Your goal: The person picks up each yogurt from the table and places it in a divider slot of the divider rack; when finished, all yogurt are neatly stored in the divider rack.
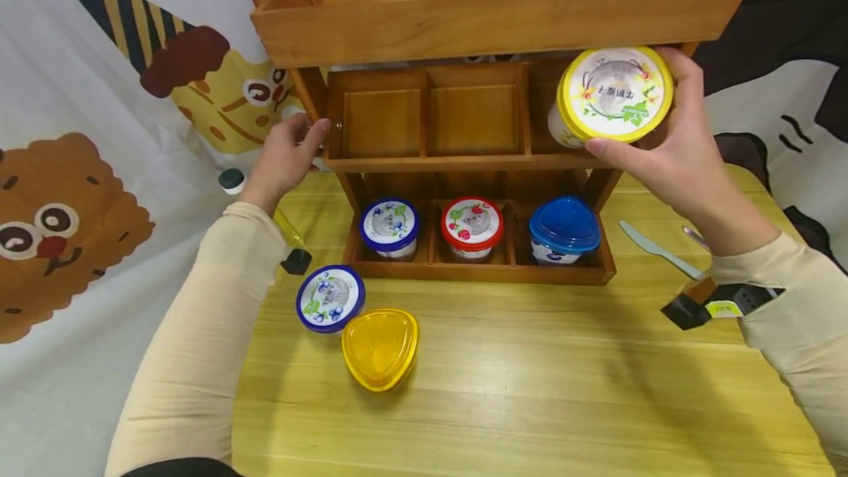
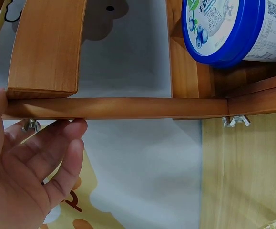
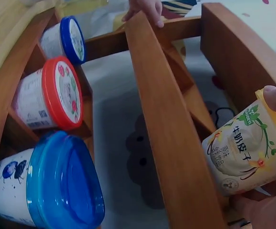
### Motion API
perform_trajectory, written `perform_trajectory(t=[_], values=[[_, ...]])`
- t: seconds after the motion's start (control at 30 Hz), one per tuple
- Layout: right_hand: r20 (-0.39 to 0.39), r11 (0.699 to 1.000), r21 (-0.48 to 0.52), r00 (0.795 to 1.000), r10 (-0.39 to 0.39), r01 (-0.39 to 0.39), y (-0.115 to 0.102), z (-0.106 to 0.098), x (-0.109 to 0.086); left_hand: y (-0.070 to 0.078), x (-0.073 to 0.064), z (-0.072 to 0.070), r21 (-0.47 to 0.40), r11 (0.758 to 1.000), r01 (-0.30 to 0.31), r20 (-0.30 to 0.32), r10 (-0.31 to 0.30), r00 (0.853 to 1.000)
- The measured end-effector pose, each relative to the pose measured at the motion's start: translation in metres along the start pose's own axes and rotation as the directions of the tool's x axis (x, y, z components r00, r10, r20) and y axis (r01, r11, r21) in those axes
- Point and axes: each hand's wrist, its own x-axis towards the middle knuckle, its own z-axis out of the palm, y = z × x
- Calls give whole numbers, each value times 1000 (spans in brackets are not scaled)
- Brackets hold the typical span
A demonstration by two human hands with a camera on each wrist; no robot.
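Observation:
My right hand (image 1: 685,138) grips a white tub with a yellow lid (image 1: 616,94), thumb and fingers on either side of it. The tub is tilted with its lid facing me, at the right compartment of the wooden rack's (image 1: 464,164) middle tier. In the right wrist view the tub (image 3: 247,148) shows a vanilla-flower print, its base by the tier's front board. My left hand (image 1: 288,153) holds the left end of the same tier. In the left wrist view the left hand (image 2: 37,162) has its thumb and fingers at the rack's side strip (image 2: 128,108).
The bottom tier holds a blue-lidded tub (image 1: 389,227), a red-lidded tub (image 1: 472,227) and a tub with a domed blue lid (image 1: 564,230). On the table stand another blue-lidded tub (image 1: 330,299) and a yellow-domed tub (image 1: 380,348). A pale knife (image 1: 659,249) lies at right.

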Motion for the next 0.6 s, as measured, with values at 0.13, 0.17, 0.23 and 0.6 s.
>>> perform_trajectory(t=[0.13,0.17,0.23,0.6], values=[[-6,992,-120,999,46,-47,5,-1,7,0,-1,0,0,1000,8,3,-8,1000],[-6,987,-148,998,58,-58,6,-1,9,1,-1,0,1,1000,9,4,-9,1000],[-6,983,-168,997,77,-77,8,-1,11,1,-1,1,3,1000,9,4,-9,1000],[12,949,-297,993,114,-106,20,1,16,3,-1,0,6,1000,17,6,-17,1000]])
